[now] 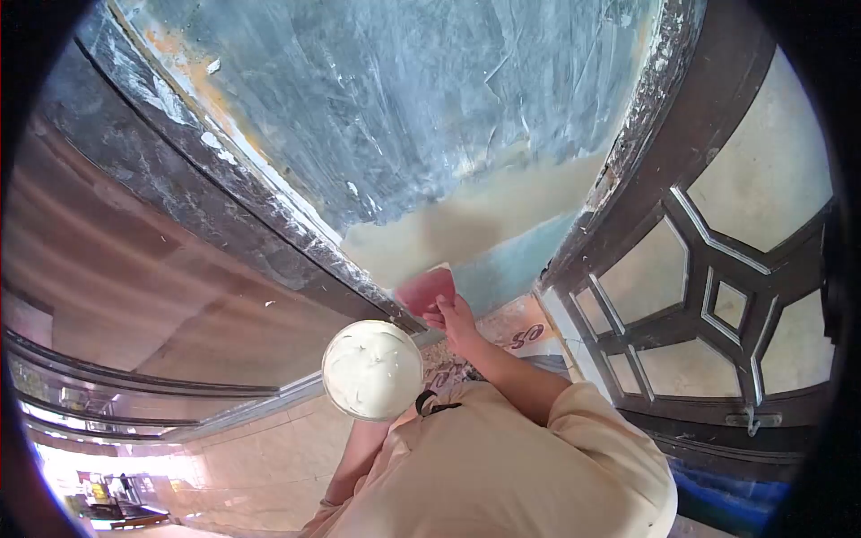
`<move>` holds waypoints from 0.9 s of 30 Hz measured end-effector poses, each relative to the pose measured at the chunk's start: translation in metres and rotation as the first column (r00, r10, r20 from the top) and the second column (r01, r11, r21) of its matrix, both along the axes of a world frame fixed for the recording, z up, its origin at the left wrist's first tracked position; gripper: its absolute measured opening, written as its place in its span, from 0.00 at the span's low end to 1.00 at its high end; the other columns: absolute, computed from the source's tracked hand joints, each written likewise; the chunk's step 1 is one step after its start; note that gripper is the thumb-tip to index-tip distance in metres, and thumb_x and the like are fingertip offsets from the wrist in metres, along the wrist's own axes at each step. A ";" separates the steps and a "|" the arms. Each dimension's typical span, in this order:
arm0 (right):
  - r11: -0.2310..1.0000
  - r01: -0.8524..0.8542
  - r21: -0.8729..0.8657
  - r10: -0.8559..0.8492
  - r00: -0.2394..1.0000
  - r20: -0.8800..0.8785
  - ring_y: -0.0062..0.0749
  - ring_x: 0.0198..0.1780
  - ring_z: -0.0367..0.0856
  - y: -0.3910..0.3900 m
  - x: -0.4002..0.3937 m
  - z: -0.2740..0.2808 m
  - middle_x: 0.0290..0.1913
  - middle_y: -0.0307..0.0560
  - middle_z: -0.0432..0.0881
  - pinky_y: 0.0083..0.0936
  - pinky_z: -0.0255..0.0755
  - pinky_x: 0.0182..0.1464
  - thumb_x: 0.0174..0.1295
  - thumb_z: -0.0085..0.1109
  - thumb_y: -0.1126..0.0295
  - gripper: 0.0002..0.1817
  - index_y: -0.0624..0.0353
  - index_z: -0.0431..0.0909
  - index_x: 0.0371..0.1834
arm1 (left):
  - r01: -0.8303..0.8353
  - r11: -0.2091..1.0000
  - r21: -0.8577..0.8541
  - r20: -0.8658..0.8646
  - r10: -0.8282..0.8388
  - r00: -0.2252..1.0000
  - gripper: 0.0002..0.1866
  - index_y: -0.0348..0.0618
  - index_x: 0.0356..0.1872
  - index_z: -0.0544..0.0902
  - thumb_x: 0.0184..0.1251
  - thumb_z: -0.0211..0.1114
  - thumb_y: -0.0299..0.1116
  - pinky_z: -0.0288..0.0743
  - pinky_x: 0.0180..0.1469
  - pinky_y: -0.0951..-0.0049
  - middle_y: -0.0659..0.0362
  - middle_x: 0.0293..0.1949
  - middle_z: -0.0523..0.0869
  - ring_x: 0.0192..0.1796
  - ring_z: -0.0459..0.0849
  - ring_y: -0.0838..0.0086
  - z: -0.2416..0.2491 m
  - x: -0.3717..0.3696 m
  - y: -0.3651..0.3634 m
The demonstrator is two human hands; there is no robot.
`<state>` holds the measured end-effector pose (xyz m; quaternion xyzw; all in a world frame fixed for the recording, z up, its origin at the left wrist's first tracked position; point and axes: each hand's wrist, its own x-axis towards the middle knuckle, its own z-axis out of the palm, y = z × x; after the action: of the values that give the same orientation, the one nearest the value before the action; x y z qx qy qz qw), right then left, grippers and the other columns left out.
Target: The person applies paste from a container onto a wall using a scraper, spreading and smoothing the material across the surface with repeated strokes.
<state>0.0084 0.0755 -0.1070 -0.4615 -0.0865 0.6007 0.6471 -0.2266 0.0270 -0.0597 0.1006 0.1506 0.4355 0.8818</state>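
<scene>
Against the lower left of the wall, my right hand (pixel 455 325) grips a red putty spreader (pixel 427 290), its blade on or close to the surface near the door frame. A round tub of creamy white putty (pixel 371 369) is held in front of my body. My left forearm (pixel 356 457) runs up beneath it, and the tub hides my left hand. The wall (pixel 404 99) is patchy blue-grey above. Across its lower part runs a smooth beige putty band (pixel 484 211), with a pale blue strip (pixel 511 264) under it.
A dark wooden door frame (pixel 224 161) borders the wall on the left, with white smears along it. On the right stands a dark door (pixel 717 161) with pale panels and a metal latch (pixel 752 420). A printed sheet (pixel 525 336) lies at the wall's foot. Floor tiles (pixel 269 453) show at lower left.
</scene>
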 end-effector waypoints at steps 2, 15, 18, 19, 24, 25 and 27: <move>0.993 0.006 0.122 -0.006 1.000 -0.003 0.28 0.40 0.85 0.010 -0.007 0.054 0.41 0.43 0.80 0.27 0.82 0.45 0.74 0.53 0.60 0.13 0.57 0.69 0.52 | 0.006 1.000 0.000 0.006 -0.006 1.000 0.29 0.54 0.71 0.68 0.76 0.44 0.57 0.72 0.68 0.55 0.58 0.69 0.73 0.68 0.74 0.63 0.034 0.094 0.068; 0.991 -0.039 0.129 -0.048 0.790 0.611 0.31 0.34 0.86 -0.003 0.023 -0.046 0.37 0.47 0.82 0.29 0.81 0.37 0.71 0.58 0.62 0.12 0.61 0.73 0.45 | 0.011 1.000 0.004 0.017 -0.011 1.000 0.29 0.54 0.71 0.68 0.76 0.45 0.56 0.72 0.68 0.55 0.57 0.69 0.73 0.68 0.74 0.62 0.000 -0.014 -0.007; 0.958 -0.191 0.214 -0.131 0.373 0.919 0.35 0.34 0.86 0.007 0.019 0.039 0.34 0.50 0.84 0.32 0.79 0.36 0.67 0.62 0.62 0.13 0.62 0.76 0.41 | 0.019 1.000 -0.005 0.019 -0.019 1.000 0.29 0.54 0.71 0.68 0.76 0.45 0.56 0.72 0.68 0.55 0.57 0.69 0.73 0.68 0.74 0.62 -0.001 -0.015 -0.010; 0.959 -0.186 0.215 -0.135 0.369 0.920 0.35 0.34 0.86 0.015 0.017 0.042 0.34 0.50 0.84 0.32 0.79 0.36 0.67 0.62 0.62 0.13 0.62 0.76 0.41 | 0.026 1.000 -0.003 0.023 -0.026 0.999 0.29 0.54 0.71 0.68 0.76 0.45 0.56 0.72 0.68 0.55 0.57 0.69 0.73 0.68 0.74 0.62 -0.002 -0.013 -0.010; 0.968 0.060 0.244 -0.247 0.411 0.878 0.39 0.33 0.86 0.034 0.048 0.025 0.32 0.52 0.85 0.35 0.77 0.35 0.65 0.64 0.62 0.14 0.62 0.77 0.41 | 0.059 0.998 0.013 0.038 -0.059 0.997 0.29 0.53 0.71 0.68 0.76 0.45 0.56 0.71 0.68 0.55 0.57 0.69 0.73 0.68 0.74 0.62 0.000 0.008 -0.004; 0.961 0.123 0.248 -0.277 0.436 0.856 0.38 0.33 0.86 0.023 0.063 0.023 0.32 0.52 0.85 0.34 0.77 0.36 0.65 0.64 0.62 0.14 0.62 0.77 0.41 | 0.063 0.998 0.014 0.040 -0.064 0.997 0.29 0.53 0.71 0.68 0.76 0.45 0.56 0.71 0.68 0.55 0.57 0.69 0.73 0.68 0.74 0.62 -0.001 0.011 -0.003; 0.952 0.178 0.250 -0.304 0.454 0.837 0.38 0.33 0.86 0.001 0.093 0.014 0.32 0.52 0.85 0.34 0.77 0.36 0.65 0.64 0.62 0.14 0.62 0.77 0.41 | 0.062 0.998 0.014 0.050 -0.063 0.997 0.30 0.53 0.71 0.68 0.76 0.45 0.56 0.71 0.68 0.55 0.57 0.69 0.73 0.68 0.74 0.62 -0.001 0.014 -0.004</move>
<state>0.1017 0.0770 -0.0930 -0.6660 -0.3712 0.1817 0.6210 -0.2129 0.0232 -0.0612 0.0999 0.1225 0.4110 0.8978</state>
